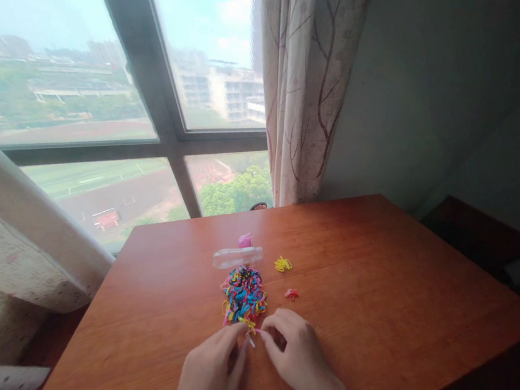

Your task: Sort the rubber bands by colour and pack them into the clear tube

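A heap of mixed small rubber bands [244, 293], in blue, black, red, pink and yellow, lies on the wooden table [365, 283]. At its near edge are my two hands, fingertips close together. My right hand [293, 346] pinches a pink rubber band [258, 330] between thumb and forefinger. The thumb and forefinger of my left hand [214, 363] close beside a whitish band [251, 341]; whether they grip it or something else is too small to tell. Yellow bands from the heap lie just beyond the fingertips.
Small separate piles of yellow bands [282, 264] and red bands [291, 294] lie right of the heap. Behind it, a clear plastic bottle [237, 257] rests on its side near a pink item [245, 240]. A window and curtains [304, 80] stand beyond the table.
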### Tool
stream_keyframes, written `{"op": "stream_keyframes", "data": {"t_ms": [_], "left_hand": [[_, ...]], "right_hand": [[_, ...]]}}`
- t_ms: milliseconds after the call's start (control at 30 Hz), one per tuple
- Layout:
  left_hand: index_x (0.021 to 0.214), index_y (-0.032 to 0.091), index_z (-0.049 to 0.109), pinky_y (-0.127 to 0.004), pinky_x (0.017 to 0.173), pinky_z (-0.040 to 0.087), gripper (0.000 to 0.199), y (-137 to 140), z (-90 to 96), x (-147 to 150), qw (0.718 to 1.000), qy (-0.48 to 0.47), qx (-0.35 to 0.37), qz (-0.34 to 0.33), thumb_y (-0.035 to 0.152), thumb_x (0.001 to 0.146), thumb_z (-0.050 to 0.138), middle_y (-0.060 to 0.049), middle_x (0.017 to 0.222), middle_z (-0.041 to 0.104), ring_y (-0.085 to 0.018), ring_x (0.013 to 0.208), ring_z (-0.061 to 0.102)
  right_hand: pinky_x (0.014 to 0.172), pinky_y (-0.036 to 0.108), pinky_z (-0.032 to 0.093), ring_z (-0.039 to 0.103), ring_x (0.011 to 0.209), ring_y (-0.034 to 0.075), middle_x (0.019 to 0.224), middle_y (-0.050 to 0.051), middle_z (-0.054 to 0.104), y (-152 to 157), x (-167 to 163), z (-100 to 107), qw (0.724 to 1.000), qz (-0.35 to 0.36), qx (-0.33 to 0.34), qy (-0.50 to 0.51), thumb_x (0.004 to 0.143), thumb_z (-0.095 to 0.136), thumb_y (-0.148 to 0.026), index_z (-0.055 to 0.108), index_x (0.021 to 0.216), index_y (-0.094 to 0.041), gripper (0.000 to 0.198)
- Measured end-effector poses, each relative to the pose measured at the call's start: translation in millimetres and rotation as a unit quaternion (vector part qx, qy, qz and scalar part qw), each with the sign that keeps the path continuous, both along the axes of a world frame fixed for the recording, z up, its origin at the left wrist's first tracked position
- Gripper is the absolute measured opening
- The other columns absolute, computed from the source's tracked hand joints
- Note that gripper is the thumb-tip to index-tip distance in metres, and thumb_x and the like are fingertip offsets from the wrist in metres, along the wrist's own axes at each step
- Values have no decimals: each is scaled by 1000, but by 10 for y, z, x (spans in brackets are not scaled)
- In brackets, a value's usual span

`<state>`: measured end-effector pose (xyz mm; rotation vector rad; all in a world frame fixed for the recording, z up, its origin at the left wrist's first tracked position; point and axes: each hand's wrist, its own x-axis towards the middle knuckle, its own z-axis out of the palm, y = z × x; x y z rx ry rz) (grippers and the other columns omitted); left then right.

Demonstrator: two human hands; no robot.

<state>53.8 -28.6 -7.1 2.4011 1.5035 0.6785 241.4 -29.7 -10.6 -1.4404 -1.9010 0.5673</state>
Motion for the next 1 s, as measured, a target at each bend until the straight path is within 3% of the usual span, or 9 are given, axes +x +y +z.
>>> {"op": "stream_keyframes", "data": {"t_ms": [133,300,633,1000], "left_hand": [[106,25,65,-19,56,52,23,48,3,57,1000,6,16,-2,22,92,47,-1,85,76,-15,67,72],[91,25,65,-19,57,50,21,61,-3,78,999,23,-11,-27,21,93,45,1,78,73,-15,65,70],[89,25,64,-18,58,48,17,54,-45,39,999,-33,-16,-18,18,89,49,2,75,72,-13,63,68],[86,25,62,-17,53,46,18,38,-18,40,998,-52,-5,-27,18,90,46,3,69,68,-12,57,65]], "right_hand": [[62,23,35,54,67,13,71,-2,59,-12,6,22,1000,16,-5,26,84,59,-12,58,75,-21,13],[62,22,37,54,67,13,72,-2,59,-14,30,33,998,18,0,61,83,58,-10,58,75,-21,13],[56,21,37,53,60,12,69,-1,59,8,138,46,992,-20,-22,125,86,56,-18,61,73,-20,14],[56,26,43,56,60,17,69,5,65,210,1050,-83,981,-190,-12,41,89,52,-40,66,75,-19,29]]}}
